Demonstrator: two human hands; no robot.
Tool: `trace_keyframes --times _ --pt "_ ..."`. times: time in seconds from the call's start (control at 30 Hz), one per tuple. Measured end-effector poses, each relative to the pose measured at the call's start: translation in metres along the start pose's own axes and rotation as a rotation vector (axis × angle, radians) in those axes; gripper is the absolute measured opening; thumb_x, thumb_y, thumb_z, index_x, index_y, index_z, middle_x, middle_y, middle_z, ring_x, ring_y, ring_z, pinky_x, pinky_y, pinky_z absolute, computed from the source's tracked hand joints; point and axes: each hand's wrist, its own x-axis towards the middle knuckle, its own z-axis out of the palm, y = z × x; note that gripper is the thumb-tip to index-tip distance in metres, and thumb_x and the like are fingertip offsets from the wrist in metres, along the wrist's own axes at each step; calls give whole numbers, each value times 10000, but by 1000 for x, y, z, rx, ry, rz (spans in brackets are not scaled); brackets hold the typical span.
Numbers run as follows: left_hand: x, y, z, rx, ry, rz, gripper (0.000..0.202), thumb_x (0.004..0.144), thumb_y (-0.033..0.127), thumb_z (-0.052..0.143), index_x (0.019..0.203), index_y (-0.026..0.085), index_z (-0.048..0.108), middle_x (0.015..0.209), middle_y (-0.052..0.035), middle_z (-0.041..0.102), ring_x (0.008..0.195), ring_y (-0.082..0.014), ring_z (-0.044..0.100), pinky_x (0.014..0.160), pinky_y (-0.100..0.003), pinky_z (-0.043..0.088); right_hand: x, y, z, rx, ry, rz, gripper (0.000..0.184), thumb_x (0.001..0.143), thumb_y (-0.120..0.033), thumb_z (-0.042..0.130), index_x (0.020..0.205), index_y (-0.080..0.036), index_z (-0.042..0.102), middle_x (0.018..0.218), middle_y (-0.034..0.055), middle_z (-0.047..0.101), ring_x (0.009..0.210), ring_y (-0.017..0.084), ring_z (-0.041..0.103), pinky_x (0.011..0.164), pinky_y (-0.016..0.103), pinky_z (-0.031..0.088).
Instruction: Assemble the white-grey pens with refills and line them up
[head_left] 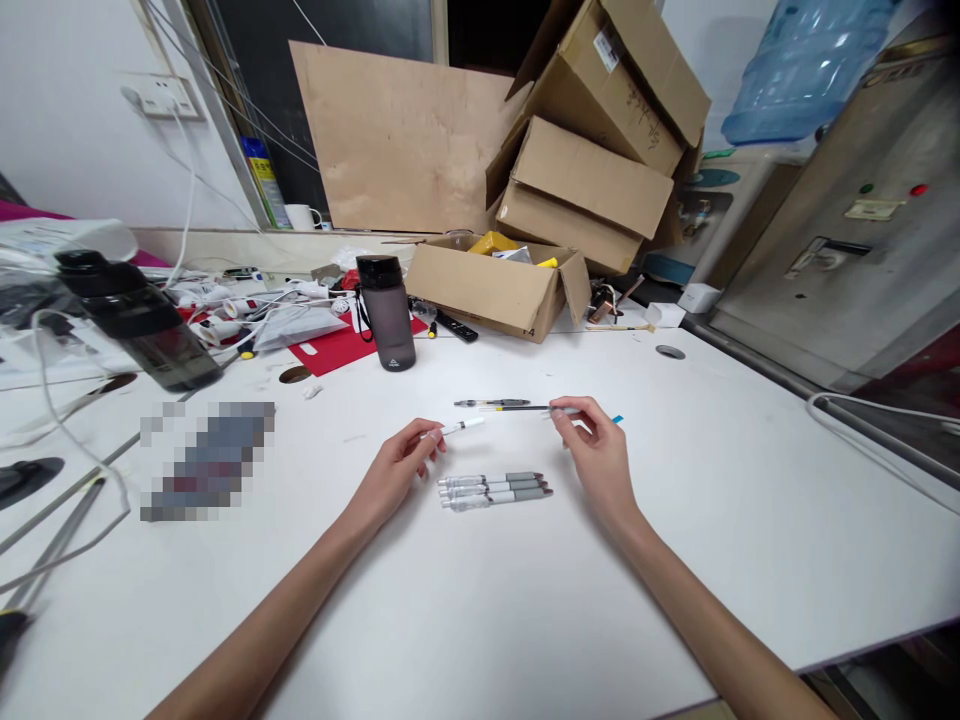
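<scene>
While both forearms reach in from the near edge of the white table (465, 610), the left hand (411, 455) holds a white pen piece (465, 426) between thumb and fingertips, its free end pointing right. The right hand (600, 450) has its thumb and forefinger brought narrow around a slim pen part (559, 411) — mostly covered by the fingers, so its full shape cannot be told. A thin dark rod (517, 408) with a yellow bit runs leftward from those fingertips; whether they grip it too, I cannot tell. A small blue end (618, 419) shows just past the right hand.

Just beyond the rod, a dark clear-bodied pen (491, 402) lies on the tabletop, roughly parallel to it. Nearer the person, between the two wrists, a few grey-and-clear pens (495, 490) lie close together side by side, apart from both hands.

Farther back, a grey bottle (387, 318) stands upright by a red sheet (337, 346), with a black remote (456, 326) to its right and an open cardboard box (480, 285) behind that. At the left, a black-lidded bottle (142, 325) stands near a pixelated patch (214, 462) — what it covers cannot be made out.
</scene>
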Motion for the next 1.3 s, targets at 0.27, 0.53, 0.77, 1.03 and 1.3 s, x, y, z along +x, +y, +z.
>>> trace_keyframes --times 0.27,0.53,0.77,1.03,1.3 --pt "1 -1 1 -3 -8 -6 305 984 501 551 1011 223 671 917 -19 635 734 -148 524 675 -261 429 1 2 0 20 6 5 182 915 -396 648 971 -234 710 1026 56 684 869 199 601 697 305 473" --pt "2 -3 0 -18 -7 2 301 977 496 564 1004 219 679 906 -22 637 749 -152 528 663 -255 437 2 4 0 25 9 27 202 905 -417 655 965 -233 716 993 50 685 846 193 595 691 303 467" --pt "2 -2 1 -3 -14 3 307 985 492 547 1016 211 667 919 -34 643 742 -159 536 667 -267 442 2 4 -1 21 7 50 207 911 -424 652 951 -232 717 949 39 675 831 186 587 699 297 459" --pt "2 -5 0 -4 -14 7 305 983 497 550 1019 220 673 915 -25 645 750 -156 542 670 -261 441 2 4 -1 49 6 61 195 914 -420 655 924 -232 709 920 27 667 816 181 588 688 292 448" --pt "2 -6 0 -10 -18 3 294 983 494 555 1023 228 673 915 -20 646 763 -157 539 673 -258 439 2 4 -2 52 -2 69 225 917 -447 651 891 -228 697 893 29 667 779 182 580 686 301 440"
